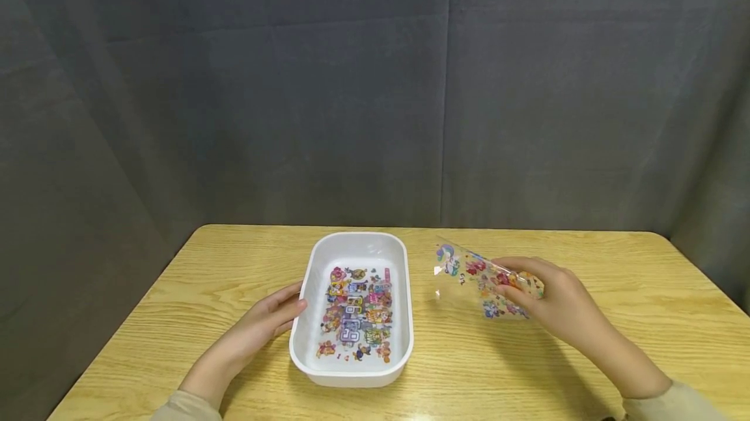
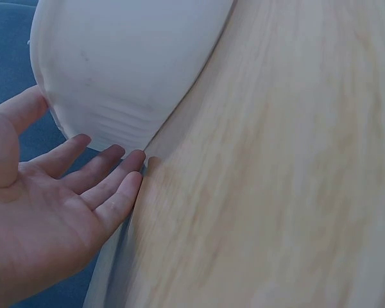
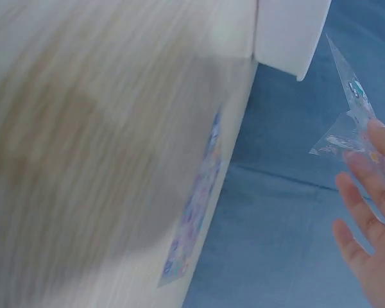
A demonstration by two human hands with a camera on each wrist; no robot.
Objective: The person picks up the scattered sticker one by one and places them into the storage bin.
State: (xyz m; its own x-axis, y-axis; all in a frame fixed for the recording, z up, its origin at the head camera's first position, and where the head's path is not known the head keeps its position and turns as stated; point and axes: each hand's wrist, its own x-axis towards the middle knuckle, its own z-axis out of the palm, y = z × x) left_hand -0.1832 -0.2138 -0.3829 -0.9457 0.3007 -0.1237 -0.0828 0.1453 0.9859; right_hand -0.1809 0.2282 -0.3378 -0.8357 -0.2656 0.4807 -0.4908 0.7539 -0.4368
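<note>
A white plastic container (image 1: 351,379) with rounded corners stands on the table. My left hand (image 1: 258,323) holds its left side, thumb over the rim and fingers along the outer wall; the left wrist view shows the fingertips at that wall (image 2: 125,83). Inside lies a clear sheet (image 1: 354,317) printed with colourful cartoon characters and numbers. To the right, my right hand (image 1: 556,297) pinches another clear plastic sheet (image 1: 469,271) with bright cartoon figures between thumb and fingers. It is raised and bent, as the right wrist view also shows.
A further printed clear strip (image 3: 196,205) lies flat on the table near its edge, below the raised sheet. The wood-grain table (image 1: 234,258) has rounded far corners. Behind it hangs a dark grey curtain (image 1: 363,115).
</note>
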